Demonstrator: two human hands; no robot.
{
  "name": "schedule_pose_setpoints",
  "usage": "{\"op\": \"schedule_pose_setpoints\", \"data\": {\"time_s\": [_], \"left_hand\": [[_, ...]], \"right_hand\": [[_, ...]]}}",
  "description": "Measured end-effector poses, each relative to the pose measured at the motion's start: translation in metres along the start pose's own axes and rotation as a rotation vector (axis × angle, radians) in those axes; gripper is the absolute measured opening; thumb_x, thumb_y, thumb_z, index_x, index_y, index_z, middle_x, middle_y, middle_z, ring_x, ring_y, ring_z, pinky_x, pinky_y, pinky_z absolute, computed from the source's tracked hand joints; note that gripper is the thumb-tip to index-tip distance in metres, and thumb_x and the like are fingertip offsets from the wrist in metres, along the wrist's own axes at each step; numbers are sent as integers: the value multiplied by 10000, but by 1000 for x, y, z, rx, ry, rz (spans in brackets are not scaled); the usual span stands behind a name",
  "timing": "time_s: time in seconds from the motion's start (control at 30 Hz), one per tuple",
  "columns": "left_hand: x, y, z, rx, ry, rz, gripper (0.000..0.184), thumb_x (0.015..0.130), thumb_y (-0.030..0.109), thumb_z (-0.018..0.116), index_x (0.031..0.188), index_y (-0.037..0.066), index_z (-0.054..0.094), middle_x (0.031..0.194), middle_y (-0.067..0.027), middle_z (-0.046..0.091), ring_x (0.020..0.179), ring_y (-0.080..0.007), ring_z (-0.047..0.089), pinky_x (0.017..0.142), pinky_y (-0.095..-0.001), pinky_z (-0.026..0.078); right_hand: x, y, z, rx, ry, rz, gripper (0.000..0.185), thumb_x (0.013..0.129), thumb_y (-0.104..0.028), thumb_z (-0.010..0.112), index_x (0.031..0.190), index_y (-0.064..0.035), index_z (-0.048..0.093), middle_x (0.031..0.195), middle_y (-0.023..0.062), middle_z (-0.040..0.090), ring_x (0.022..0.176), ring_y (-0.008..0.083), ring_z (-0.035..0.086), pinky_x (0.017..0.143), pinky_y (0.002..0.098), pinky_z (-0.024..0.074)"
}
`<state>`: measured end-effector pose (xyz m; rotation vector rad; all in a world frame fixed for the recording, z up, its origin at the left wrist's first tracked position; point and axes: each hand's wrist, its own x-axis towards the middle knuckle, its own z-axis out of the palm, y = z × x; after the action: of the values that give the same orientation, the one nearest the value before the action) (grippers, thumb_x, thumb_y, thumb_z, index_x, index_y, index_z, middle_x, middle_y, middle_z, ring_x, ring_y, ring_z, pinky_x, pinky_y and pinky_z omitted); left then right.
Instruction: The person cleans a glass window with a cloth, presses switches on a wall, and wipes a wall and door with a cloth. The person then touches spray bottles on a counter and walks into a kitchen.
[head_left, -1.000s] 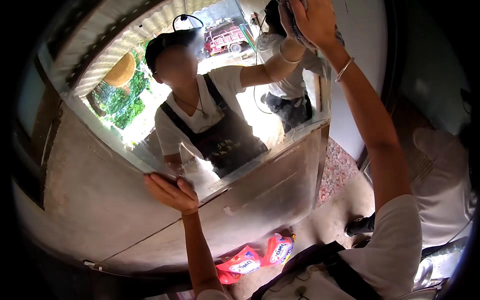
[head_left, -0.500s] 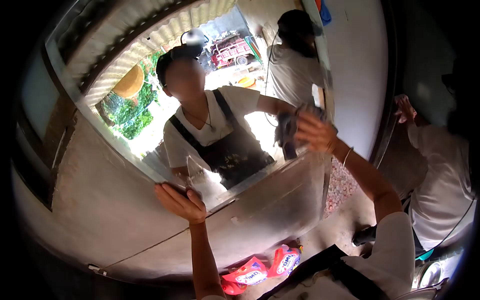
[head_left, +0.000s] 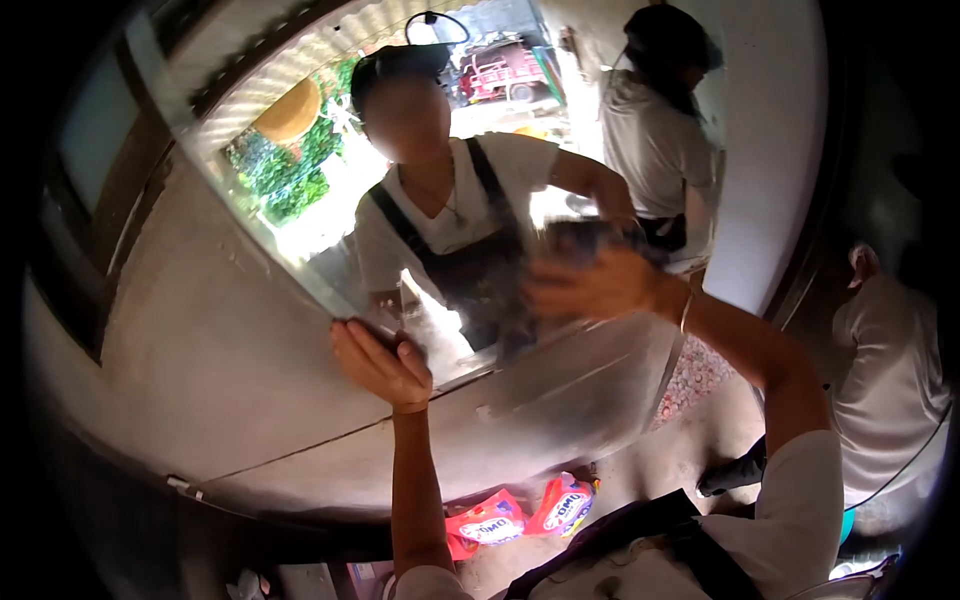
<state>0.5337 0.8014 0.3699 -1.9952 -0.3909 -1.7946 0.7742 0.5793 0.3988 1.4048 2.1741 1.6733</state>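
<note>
A large mirror (head_left: 455, 215) stands against the wall in front of me, reflecting a person in a white shirt and dark apron. My left hand (head_left: 385, 365) is closed around its lower left edge, fingers along the side. Over the lower right part of the glass, my right hand (head_left: 600, 285) holds a dark cloth (head_left: 517, 332) against the surface. Motion smears the fingers and the cloth, and part of the cloth is hidden behind the hand.
Two red OMO bags (head_left: 490, 520) lie on the floor below the wall (head_left: 240, 390). Another person (head_left: 885, 360) in a light shirt stands at the right, also reflected in the mirror. Reddish patterned flooring (head_left: 692, 382) shows beyond the wall's right end.
My right hand and the cloth have swept left and slightly down across the glass. My left hand stays on the mirror's edge. The view has shifted a little.
</note>
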Motion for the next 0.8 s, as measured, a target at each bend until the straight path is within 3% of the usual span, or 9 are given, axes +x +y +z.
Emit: {"op": "schedule_pose_setpoints", "data": {"time_s": [0.13, 0.23, 0.3, 0.33, 0.37, 0.4, 0.47, 0.73, 0.8], "left_hand": [[-3, -7, 1, 17, -22, 29, 583, 956, 310, 309, 1362, -109, 306, 1403, -288, 309, 1270, -431, 341, 1031, -492, 275], [-5, -8, 1, 25, -24, 17, 584, 953, 309, 312, 1359, -111, 312, 1400, -291, 313, 1266, -434, 346, 1031, -496, 272], [-7, -8, 2, -5, -10, 8, 581, 948, 307, 318, 1353, -110, 323, 1389, -297, 326, 1256, -437, 360, 1025, -500, 278], [-6, -9, 3, 7, -10, 1, 581, 948, 307, 318, 1353, -110, 323, 1389, -297, 326, 1256, -437, 360, 1025, -500, 278], [-6, -9, 3, 2, -4, 7, 579, 947, 307, 320, 1350, -110, 330, 1385, -298, 332, 1250, -438, 367, 1021, -502, 283], [-6, -9, 2, -3, -1, 13, 576, 946, 306, 323, 1346, -109, 336, 1380, -299, 339, 1244, -439, 374, 1017, -504, 288], [-5, -9, 3, 18, 7, 5, 568, 947, 306, 322, 1335, -108, 356, 1369, -297, 357, 1230, -438, 390, 1010, -505, 298], [-10, -10, 7, -3, 78, 2, 546, 948, 310, 314, 1281, -112, 415, 1324, -289, 409, 1205, -439, 410, 1003, -508, 314], [-10, -13, 1, -134, 34, -21, 564, 942, 336, 328, 1303, -92, 395, 1335, -287, 393, 1218, -437, 395, 1011, -514, 305]], "right_hand": [[-48, -22, 28, -268, -303, 3, 507, 938, -378, 393, 1424, -281, 281, 1494, -22, 273, 1299, 131, 356, 963, 221, 384], [-37, 30, 4, 634, -552, 113, 493, 927, -317, 408, 1410, -271, 321, 1460, -25, 345, 1230, 121, 430, 934, 235, 416], [-11, 86, -14, -485, 90, 115, 603, 880, -419, 426, 1360, -54, 404, 1448, 124, 336, 1311, 315, 350, 1089, 517, 185], [14, 109, -54, 47, -414, 578, 603, 878, -461, 410, 1366, -107, 422, 1480, 126, 287, 1336, 322, 317, 1086, 494, 205], [15, 146, -26, 294, 487, 534, 575, 880, -462, 402, 1348, -132, 461, 1461, 130, 331, 1327, 342, 334, 1047, 460, 278], [53, 166, -66, -130, 497, 359, 523, 876, -385, 460, 1316, -106, 496, 1395, 180, 408, 1274, 379, 386, 1006, 436, 334], [94, 191, -76, -207, 570, 696, 396, 823, -206, 528, 1163, -4, 554, 1266, 230, 480, 1230, 437, 366, 1041, 466, 279], [172, 30, -17, 332, 127, 335, 314, 793, -291, 523, 1073, -165, 588, 1161, 30, 545, 1167, 212, 486, 959, 434, 383], [142, -46, 17, 188, 250, 71, 216, 858, -219, 498, 1055, -158, 563, 1073, 4, 537, 1110, 172, 494, 777, 346, 445]]}}
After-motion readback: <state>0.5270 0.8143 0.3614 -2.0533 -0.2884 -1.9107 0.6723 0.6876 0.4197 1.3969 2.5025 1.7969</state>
